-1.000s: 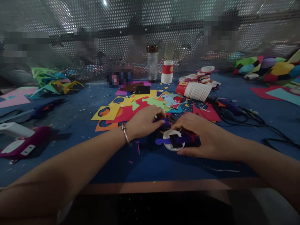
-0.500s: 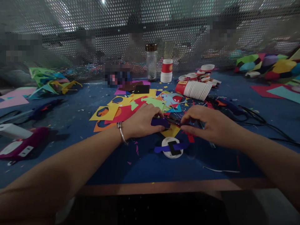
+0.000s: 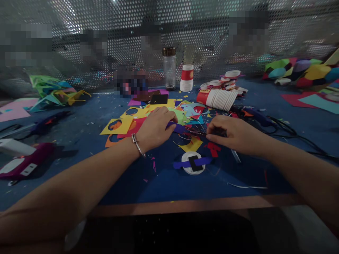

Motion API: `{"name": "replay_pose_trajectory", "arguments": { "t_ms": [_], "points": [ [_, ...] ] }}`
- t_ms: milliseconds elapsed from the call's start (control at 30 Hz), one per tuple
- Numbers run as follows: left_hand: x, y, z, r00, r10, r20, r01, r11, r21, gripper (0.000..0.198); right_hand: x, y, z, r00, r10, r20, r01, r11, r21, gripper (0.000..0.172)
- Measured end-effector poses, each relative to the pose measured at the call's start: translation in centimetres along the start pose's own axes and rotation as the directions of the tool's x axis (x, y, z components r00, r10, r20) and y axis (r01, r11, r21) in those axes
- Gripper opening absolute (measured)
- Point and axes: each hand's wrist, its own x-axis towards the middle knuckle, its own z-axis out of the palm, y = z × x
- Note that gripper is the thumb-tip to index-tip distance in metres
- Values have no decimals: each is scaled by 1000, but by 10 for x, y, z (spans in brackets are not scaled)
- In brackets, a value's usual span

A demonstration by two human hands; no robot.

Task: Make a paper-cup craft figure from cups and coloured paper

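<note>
My left hand [image 3: 160,125], with a bangle at the wrist, reaches over the pile of coloured paper. Its thumb and fingers close on a blue-purple piece of paper [image 3: 178,128]. Across from it, my right hand [image 3: 229,132] is curled, pinching what look like small scissors [image 3: 196,132], whose thin blades point left at the paper. Their handles are mostly hidden by my fingers. Below both hands lies a white paper disc [image 3: 186,170] with a blue-purple strip [image 3: 208,161] and a black piece [image 3: 196,165] on it. Yellow paper [image 3: 194,144] with a curved cutout lies just above the disc.
Stacked paper cups [image 3: 219,99] lie on their side behind my right hand, beside a glue gun [image 3: 258,116] with its cord. Further back stand a clear bottle [image 3: 169,70] and upright cups [image 3: 187,79]. A magenta device [image 3: 26,162] and another glue gun [image 3: 50,123] are at left.
My left hand has shifted slightly up and left with the blue-purple paper. The blades show more clearly between the hands. The view has moved a little.
</note>
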Motion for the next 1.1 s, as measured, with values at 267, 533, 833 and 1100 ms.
{"name": "replay_pose_trajectory", "arguments": {
  "t_ms": [267, 533, 833, 1100],
  "points": [
    [3, 2, 2, 999, 43, 30, -42, 998, -37, 9, 3, 0, 3, 999, -33, 27, 35, 998, -48, 13],
    [9, -21, -3, 991, -125, -45, 122, 990, -64, 16, 0, 3, 5, 995, 5, -98, -5, 1000, -6, 17],
    [18, -49, -9, 952, -264, -154, 245, 960, -133, 12, 1, 5, 2, 1000, -2, -13, 2, 999, -40, 17],
    [17, -76, -22, 827, -466, -315, 369, 872, -321, 20, 0, 7, 3, 1000, 1, -19, -1, 1000, -14, 21]
  ]
}}
